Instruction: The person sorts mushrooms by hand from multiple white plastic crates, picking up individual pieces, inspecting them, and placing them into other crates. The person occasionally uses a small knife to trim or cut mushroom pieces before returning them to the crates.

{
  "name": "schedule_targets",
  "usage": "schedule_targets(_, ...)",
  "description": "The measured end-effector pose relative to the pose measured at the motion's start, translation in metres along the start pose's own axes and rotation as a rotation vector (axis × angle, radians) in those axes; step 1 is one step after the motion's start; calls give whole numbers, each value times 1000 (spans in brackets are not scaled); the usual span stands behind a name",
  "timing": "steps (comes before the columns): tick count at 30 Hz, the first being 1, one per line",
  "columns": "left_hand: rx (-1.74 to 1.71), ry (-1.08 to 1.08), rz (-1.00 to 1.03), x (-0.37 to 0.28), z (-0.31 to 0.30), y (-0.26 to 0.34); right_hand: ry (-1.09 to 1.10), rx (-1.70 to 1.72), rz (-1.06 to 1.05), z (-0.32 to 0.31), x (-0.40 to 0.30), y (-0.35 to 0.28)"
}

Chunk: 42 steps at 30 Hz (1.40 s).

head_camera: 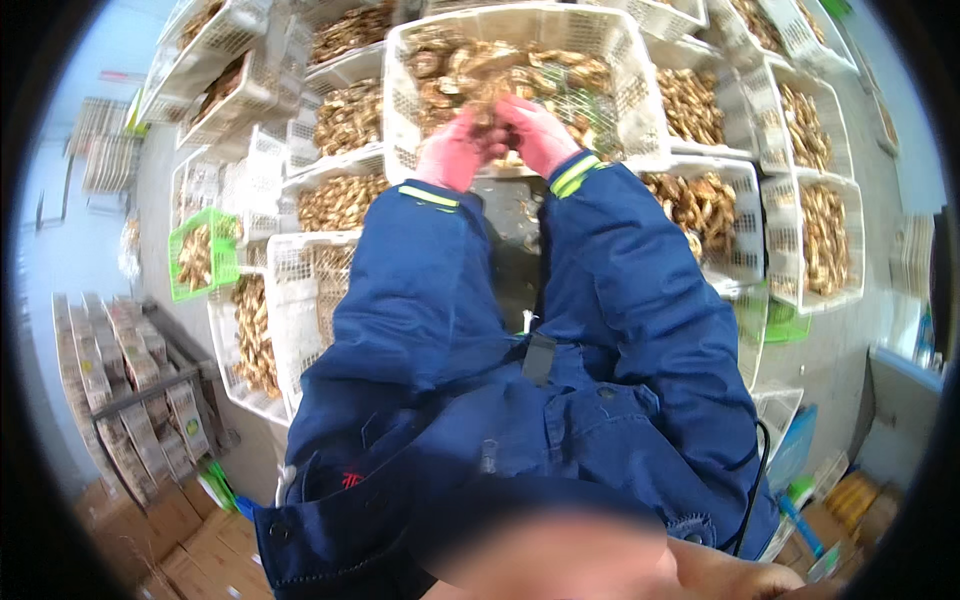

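Note:
Both of my hands wear pink gloves and meet over the near part of a large white plastic crate (525, 13) of brown mushrooms (450, 86). My left hand (457, 150) has its fingers curled around a blurred brown piece, seemingly a mushroom (487, 133). My right hand (532, 131) touches the same piece from the other side, thumb and fingers bent towards it. Motion blur hides the exact contact of the fingers. Mushrooms lie thickly at the crate's left and far side, while its mesh bottom shows at the right, where something green is seen through it.
White crates of mushrooms (690, 109) stand close on both sides. A small green basket (214, 281) of mushrooms is at the left, an upright white crate (283, 300) near my left arm. Stacked trays (127, 360) on a metal frame stand far left, cardboard boxes (202, 555) at lower left.

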<state>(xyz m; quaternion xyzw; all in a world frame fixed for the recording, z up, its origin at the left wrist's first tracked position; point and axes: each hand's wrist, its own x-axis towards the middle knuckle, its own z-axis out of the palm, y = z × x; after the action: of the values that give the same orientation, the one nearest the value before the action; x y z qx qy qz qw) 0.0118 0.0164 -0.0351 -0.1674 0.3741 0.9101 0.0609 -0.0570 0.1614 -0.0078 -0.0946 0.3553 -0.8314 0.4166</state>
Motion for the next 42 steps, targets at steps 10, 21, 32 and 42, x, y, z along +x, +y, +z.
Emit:
schedule_targets(10, -352, -269, -87, -5, -27, 27, 891, -258, -584, -214, -225, -54)
schedule_targets(21, -279, -216, -124, 8, -15, 12, 649, -1862, 651, -281, -209, 130)
schedule_targets(32, -418, -265, -73, -2, -25, 10, 609, -1932, 708, -266, -244, 45)
schedule_targets(42, -69, 40, 85, -19, 6, 2, 426, -735, -352, -41, -128, -83)
